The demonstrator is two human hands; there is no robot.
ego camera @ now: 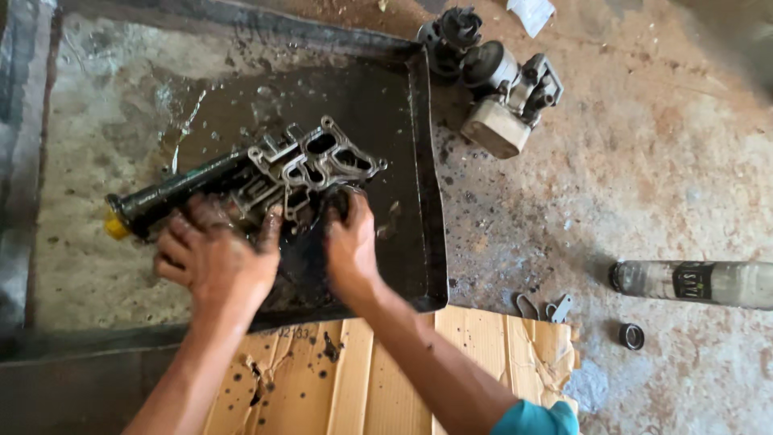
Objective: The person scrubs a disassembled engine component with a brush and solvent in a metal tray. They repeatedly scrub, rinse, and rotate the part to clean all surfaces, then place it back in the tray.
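Observation:
A greasy metal engine housing (310, 165) with several open ports lies in a shallow black tray (427, 185) of dark oily liquid. A dark tube (173, 192) with a yellow cap (117, 226) sticks out of it to the left. My left hand (213, 258) grips the housing's near left side, fingers curled over it. My right hand (350, 242) presses on the housing's near right edge, fingertips hidden against the metal. Both hands are smeared with black oil.
A second metal assembly (503, 93) with a cylindrical canister lies on the stained concrete floor beyond the tray's right corner. A plastic bottle (696, 282) lies on its side at right, with a small cap (631, 336) and metal clips (543, 308) nearby. Oil-spotted cardboard (378, 370) lies under my arms.

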